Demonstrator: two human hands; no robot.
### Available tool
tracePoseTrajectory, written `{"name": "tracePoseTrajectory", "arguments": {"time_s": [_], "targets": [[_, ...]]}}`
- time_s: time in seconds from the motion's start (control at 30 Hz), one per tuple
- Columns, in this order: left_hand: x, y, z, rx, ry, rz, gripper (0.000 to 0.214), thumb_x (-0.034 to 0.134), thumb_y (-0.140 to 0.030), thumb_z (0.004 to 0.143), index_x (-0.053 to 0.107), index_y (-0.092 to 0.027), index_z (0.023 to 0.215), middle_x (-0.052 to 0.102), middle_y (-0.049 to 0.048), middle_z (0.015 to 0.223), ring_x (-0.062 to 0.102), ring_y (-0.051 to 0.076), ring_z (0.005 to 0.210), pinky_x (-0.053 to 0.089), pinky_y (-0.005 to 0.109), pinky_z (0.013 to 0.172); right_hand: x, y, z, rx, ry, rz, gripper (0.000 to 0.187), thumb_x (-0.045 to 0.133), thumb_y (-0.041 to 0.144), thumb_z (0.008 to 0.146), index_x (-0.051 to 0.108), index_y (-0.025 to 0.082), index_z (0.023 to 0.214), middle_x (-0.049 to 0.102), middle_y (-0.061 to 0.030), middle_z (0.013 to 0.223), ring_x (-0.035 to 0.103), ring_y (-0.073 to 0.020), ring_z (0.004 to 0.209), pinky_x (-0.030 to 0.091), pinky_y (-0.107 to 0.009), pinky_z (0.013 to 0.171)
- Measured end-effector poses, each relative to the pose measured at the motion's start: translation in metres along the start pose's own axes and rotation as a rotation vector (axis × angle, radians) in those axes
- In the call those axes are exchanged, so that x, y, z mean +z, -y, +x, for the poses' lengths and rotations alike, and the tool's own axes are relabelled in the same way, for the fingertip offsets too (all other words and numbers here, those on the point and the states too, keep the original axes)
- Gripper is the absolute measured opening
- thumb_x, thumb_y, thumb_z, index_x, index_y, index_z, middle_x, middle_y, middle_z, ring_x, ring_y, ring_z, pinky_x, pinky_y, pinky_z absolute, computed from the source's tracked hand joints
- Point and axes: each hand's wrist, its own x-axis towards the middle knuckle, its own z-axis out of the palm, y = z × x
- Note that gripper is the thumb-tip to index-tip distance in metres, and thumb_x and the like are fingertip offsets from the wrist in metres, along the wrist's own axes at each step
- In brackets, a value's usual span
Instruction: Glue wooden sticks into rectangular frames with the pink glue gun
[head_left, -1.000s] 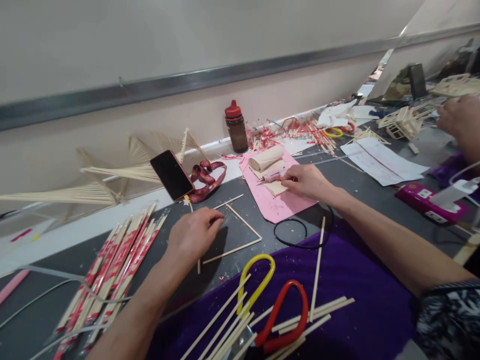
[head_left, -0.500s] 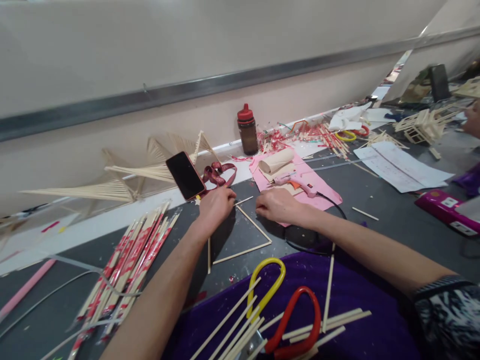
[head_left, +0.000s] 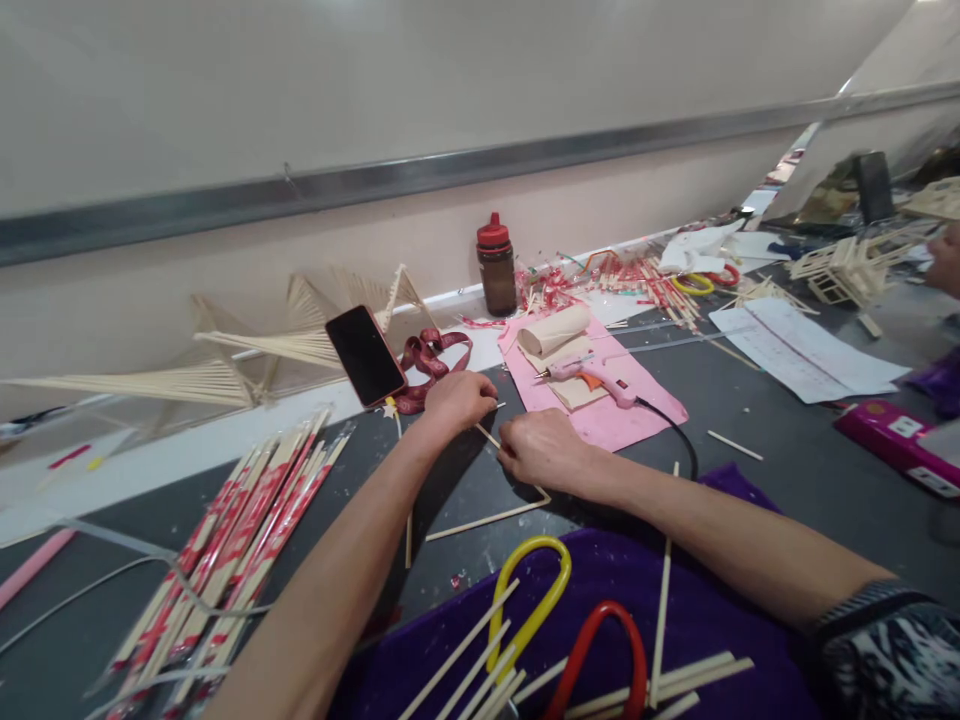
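A flat frame of thin wooden sticks (head_left: 491,516) lies on the dark table (head_left: 772,420) in front of me. My left hand (head_left: 457,398) is closed, pinching the far stick end of that frame. My right hand (head_left: 538,450) is curled over the frame's right side stick, fingers pressed on it. The two hands almost touch. A pink glue gun (head_left: 592,375) lies let go on a pink mat (head_left: 607,418) just beyond my right hand.
Wrapped chopsticks (head_left: 240,545) lie in a pile at left. A phone (head_left: 365,355) leans against a stick model (head_left: 225,355). A brown bottle (head_left: 496,265) stands by the wall. Yellow and red handled scissors (head_left: 555,620) and loose sticks rest on purple cloth (head_left: 712,620). Another person's hand (head_left: 946,258) is far right.
My right hand left the glue gun on the pink mat and came back to the stick frame. My left hand slid forward to the frame's far corner. The view shifted slightly.
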Motion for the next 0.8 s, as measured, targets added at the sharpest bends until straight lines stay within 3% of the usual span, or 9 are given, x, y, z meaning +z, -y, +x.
{"name": "tracePoseTrajectory", "arguments": {"time_s": [0.23,0.43,0.63,0.8], "targets": [[-0.005,0.015,0.003,0.009,0.067,0.002,0.026,0.056,-0.032,0.069,0.073,-0.027,0.088,0.073,0.0001,0.091,0.064,0.017,0.082,0.043,0.023,0.064,0.000,-0.001,0.000,0.005,0.007,0.003,0.032,0.042,0.033,0.083,0.070,0.017,0.084,0.072,-0.0124,0.084,0.068,-0.0271,0.080,0.046,-0.031,0.061],[-0.015,0.034,-0.029,-0.027,0.072,0.020,0.030,0.055,-0.035,0.073,0.070,-0.025,0.096,0.072,0.0005,0.095,0.063,0.018,0.088,0.042,0.025,0.070,0.001,-0.005,0.001,0.013,0.041,0.021,0.034,0.042,0.037,0.083,0.069,0.017,0.088,0.072,-0.0131,0.089,0.067,-0.0260,0.084,0.046,-0.032,0.066],[-0.011,0.016,-0.082,0.038,0.098,0.078,0.023,0.052,-0.038,0.077,0.069,-0.029,0.091,0.071,-0.0016,0.093,0.063,0.019,0.085,0.041,0.026,0.064,0.000,-0.004,0.000,0.025,0.074,0.023,0.035,0.043,0.038,0.084,0.070,0.017,0.091,0.071,-0.0140,0.094,0.066,-0.0264,0.088,0.046,-0.032,0.069],[0.000,0.001,-0.102,0.063,0.161,0.181,0.025,0.047,-0.037,0.081,0.068,-0.028,0.091,0.070,0.0028,0.093,0.064,0.022,0.084,0.041,0.027,0.061,-0.002,-0.001,-0.003,0.018,0.064,-0.009,0.034,0.043,0.035,0.083,0.071,0.016,0.088,0.072,-0.0149,0.089,0.067,-0.0274,0.085,0.047,-0.032,0.066]]}}
